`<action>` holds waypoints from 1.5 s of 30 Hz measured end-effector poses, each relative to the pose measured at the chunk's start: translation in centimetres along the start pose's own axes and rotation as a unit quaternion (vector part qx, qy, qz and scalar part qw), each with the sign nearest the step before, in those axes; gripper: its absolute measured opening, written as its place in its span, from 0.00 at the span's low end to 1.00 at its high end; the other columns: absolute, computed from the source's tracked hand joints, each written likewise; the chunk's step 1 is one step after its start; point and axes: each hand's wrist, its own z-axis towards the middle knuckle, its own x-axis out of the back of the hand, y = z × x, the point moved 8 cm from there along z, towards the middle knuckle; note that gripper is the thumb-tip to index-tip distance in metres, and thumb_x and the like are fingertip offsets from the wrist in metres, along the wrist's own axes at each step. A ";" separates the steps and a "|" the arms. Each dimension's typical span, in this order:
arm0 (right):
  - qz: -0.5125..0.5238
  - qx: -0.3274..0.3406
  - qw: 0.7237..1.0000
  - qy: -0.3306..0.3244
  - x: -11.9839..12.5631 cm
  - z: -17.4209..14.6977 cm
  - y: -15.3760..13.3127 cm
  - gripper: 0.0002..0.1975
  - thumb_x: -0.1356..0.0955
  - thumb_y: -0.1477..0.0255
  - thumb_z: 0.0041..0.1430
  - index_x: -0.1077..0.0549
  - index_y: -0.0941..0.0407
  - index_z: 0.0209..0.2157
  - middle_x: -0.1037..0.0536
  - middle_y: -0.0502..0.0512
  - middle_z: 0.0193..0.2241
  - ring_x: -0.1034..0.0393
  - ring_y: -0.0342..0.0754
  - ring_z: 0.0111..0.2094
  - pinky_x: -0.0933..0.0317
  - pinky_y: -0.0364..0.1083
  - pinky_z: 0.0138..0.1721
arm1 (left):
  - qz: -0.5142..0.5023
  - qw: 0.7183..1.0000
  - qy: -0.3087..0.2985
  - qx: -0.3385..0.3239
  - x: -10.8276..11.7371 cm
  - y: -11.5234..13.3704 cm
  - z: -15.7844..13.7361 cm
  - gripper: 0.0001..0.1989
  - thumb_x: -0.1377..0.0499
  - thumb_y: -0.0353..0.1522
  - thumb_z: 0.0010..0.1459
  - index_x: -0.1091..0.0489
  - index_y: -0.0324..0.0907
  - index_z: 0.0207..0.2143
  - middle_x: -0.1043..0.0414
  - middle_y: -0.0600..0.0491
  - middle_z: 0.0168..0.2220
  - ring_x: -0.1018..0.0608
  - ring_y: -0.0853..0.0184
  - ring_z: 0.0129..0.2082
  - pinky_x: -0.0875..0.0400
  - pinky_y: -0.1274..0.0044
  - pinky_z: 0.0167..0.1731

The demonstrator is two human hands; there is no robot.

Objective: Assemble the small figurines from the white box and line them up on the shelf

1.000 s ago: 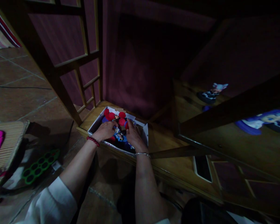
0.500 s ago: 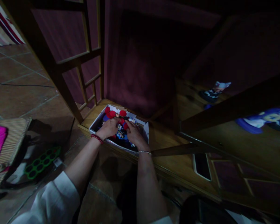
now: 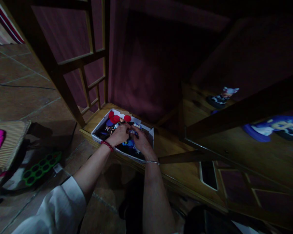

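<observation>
Dim light falls on the wooden shelf [image 3: 174, 141], which carries a white box [image 3: 151, 136] with small figures [image 3: 130, 144] in it. Both left hand [image 3: 120, 134] and right hand [image 3: 141, 140] are inside, fingers bent and close together; they hide the middle, so I cannot tell whether they grasp something. At right stand a figurine [image 3: 225, 95] and a purple one [image 3: 280, 125]; a lattice [image 3: 82, 61] rises at left. Compared with half a second ago, the left hand lies more rightward, uncovering figures at the box's left end.

Dim light covers wooden shelving [image 3: 178, 170] with a latticed side panel [image 3: 81, 61] above brown floor tiles [image 3: 36, 100].
</observation>
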 end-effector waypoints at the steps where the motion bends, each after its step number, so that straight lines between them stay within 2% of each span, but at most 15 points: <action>1: -0.019 -0.016 1.000 0.008 0.3 0.0 0.2 0.19 0.39 0.73 0.54 0.35 0.55 0.49 0.29 0.54 0.46 0.36 0.45 0.46 0.44 0.45 0.49 | -0.003 1.000 -0.001 0.006 -0.1 -0.1 0.0 0.18 0.52 0.22 0.48 0.34 0.37 0.42 0.29 0.47 0.41 0.28 0.67 0.42 0.36 0.78 0.43; 5: -0.077 -0.066 0.994 0.034 1.6 -0.3 0.6 0.15 0.39 0.72 0.54 0.31 0.54 0.44 0.26 0.52 0.41 0.34 0.45 0.43 0.43 0.44 0.46 | 0.027 0.998 0.006 0.060 -0.2 -1.2 0.1 0.17 0.52 0.25 0.50 0.34 0.38 0.43 0.29 0.47 0.41 0.28 0.66 0.42 0.36 0.77 0.43; 9: -0.120 -0.131 0.982 0.058 2.4 -0.8 1.0 0.14 0.39 0.72 0.54 0.32 0.55 0.43 0.27 0.55 0.41 0.35 0.48 0.43 0.43 0.46 0.45 | 0.080 0.991 -0.051 0.093 -1.1 -1.7 0.0 0.15 0.52 0.28 0.51 0.31 0.42 0.40 0.28 0.48 0.41 0.28 0.63 0.42 0.35 0.74 0.42; 11: -0.131 -0.146 0.979 0.052 2.3 -0.9 1.0 0.14 0.40 0.73 0.54 0.33 0.55 0.43 0.27 0.56 0.41 0.35 0.49 0.43 0.43 0.46 0.44 | 0.093 0.989 -0.059 0.103 -1.2 -1.6 0.0 0.15 0.53 0.29 0.51 0.31 0.42 0.39 0.28 0.48 0.40 0.27 0.62 0.41 0.35 0.73 0.41; 15: -0.139 -0.124 0.982 0.031 1.7 -0.9 0.6 0.15 0.39 0.73 0.54 0.35 0.55 0.45 0.27 0.55 0.40 0.35 0.48 0.43 0.44 0.44 0.44 | 0.040 0.993 -0.044 0.106 -1.0 -0.9 0.0 0.16 0.53 0.29 0.52 0.30 0.41 0.40 0.28 0.48 0.39 0.27 0.64 0.40 0.35 0.75 0.40; 19: -0.146 -0.135 0.980 0.026 1.7 -1.0 0.9 0.15 0.38 0.72 0.54 0.34 0.54 0.45 0.26 0.54 0.39 0.34 0.47 0.43 0.44 0.44 0.44 | -0.041 0.994 -0.024 0.100 -0.9 -0.4 0.1 0.16 0.52 0.27 0.51 0.30 0.38 0.40 0.27 0.49 0.36 0.27 0.67 0.36 0.35 0.78 0.38; 25: -0.162 -0.134 0.978 0.004 1.2 -0.9 1.3 0.16 0.38 0.72 0.54 0.33 0.53 0.45 0.26 0.54 0.40 0.34 0.48 0.43 0.43 0.44 0.43 | -0.073 0.991 -0.006 0.110 -0.9 -0.5 0.2 0.17 0.52 0.26 0.49 0.30 0.35 0.40 0.27 0.50 0.29 0.28 0.69 0.29 0.34 0.79 0.33; 32: -0.170 -0.129 0.977 -0.002 1.3 -0.9 1.0 0.14 0.38 0.72 0.54 0.32 0.53 0.43 0.25 0.54 0.39 0.33 0.48 0.42 0.42 0.44 0.42 | -0.132 0.986 -0.047 0.092 -1.8 -0.2 0.1 0.16 0.52 0.27 0.50 0.29 0.37 0.38 0.29 0.53 0.25 0.31 0.71 0.24 0.36 0.81 0.26; 41: -0.175 -0.133 0.976 -0.015 1.1 -0.9 1.1 0.16 0.39 0.72 0.54 0.34 0.52 0.46 0.26 0.54 0.40 0.33 0.49 0.43 0.41 0.45 0.42 | -0.131 0.988 -0.067 0.046 -2.6 0.2 0.2 0.17 0.53 0.28 0.51 0.30 0.37 0.40 0.28 0.51 0.32 0.28 0.69 0.29 0.35 0.80 0.29; 45: -0.180 -0.119 0.976 -0.016 1.1 -0.9 0.8 0.17 0.39 0.73 0.54 0.34 0.52 0.46 0.26 0.54 0.41 0.33 0.49 0.43 0.42 0.45 0.42 | -0.106 0.991 -0.066 0.052 -2.3 0.4 0.1 0.16 0.53 0.28 0.51 0.30 0.37 0.40 0.27 0.50 0.31 0.28 0.69 0.30 0.34 0.80 0.30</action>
